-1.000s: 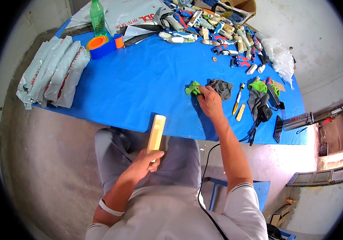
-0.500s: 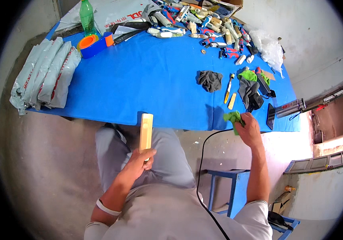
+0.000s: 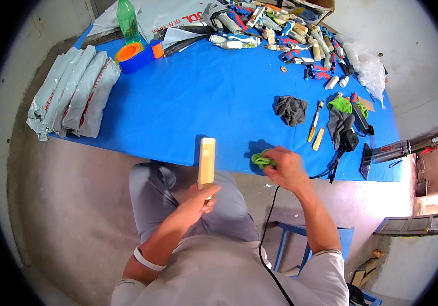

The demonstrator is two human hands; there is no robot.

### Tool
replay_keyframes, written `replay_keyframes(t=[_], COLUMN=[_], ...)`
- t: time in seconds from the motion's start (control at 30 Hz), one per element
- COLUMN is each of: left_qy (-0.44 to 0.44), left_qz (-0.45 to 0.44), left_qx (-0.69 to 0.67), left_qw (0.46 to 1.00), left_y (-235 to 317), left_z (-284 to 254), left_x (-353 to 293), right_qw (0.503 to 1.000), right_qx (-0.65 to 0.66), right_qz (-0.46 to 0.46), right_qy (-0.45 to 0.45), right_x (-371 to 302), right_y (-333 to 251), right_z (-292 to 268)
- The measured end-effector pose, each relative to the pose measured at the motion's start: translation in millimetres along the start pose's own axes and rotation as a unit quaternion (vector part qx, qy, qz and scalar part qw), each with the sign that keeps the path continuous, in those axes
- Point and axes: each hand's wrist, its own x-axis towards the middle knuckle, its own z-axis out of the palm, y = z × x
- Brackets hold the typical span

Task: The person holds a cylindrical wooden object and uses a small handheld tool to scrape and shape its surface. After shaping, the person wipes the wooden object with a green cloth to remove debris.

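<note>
My left hand (image 3: 198, 200) is closed round the lower end of a long, cream-yellow handle-shaped piece (image 3: 207, 160) with a rounded mark near its top. It stands upright in front of the table's near edge. To the right, my right hand (image 3: 286, 168) grips a bright green cloth (image 3: 263, 159), bunched up and sticking out past the fingertips over the table edge. Beyond that hand lie a crumpled dark grey cloth (image 3: 291, 110), a brush with a yellow handle (image 3: 313, 127) and a small flat tan piece (image 3: 318, 139).
Grey plastic mailing bags (image 3: 66, 97) are stacked at the left, near a green bottle (image 3: 127, 23) and a blue tape dispenser (image 3: 142, 60). A heap of handle parts (image 3: 300, 38) covers the far right. A black cable (image 3: 266, 229) hangs beside a blue stool (image 3: 300, 229).
My right hand has swung left with the green cloth, closer to the cream-yellow piece. The left hand still holds that piece. The whole view has shifted somewhat.
</note>
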Motion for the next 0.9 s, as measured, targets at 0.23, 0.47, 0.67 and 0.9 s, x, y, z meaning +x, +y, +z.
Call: replay_keyframes(t=[0.23, 0.47, 0.67, 0.9], left_qy=[-0.034, -0.011, 0.011, 0.015], left_qz=[-0.047, -0.047, -0.060, -0.060], left_qx=[0.061, 0.068, 0.109, 0.122], left_qw=[0.996, 0.997, 0.992, 0.991], left_y=[0.7, -7.8, 4.5, -1.5], left_z=[36.1, 39.6, 44.1, 36.7], left_x=[29.7, 35.7, 35.3, 42.2], right_qw=[0.980, 0.983, 0.973, 0.970], right_qx=[0.132, 0.152, 0.129, 0.186], right_qz=[-0.028, -0.023, -0.048, -0.070], right_qy=[0.146, 0.102, 0.187, 0.141], right_x=[-2.7, 21.4, 48.9, -4.7], right_y=[-18.9, -34.8, -29.4, -49.6], right_z=[15.4, 45.8, 50.6, 63.4])
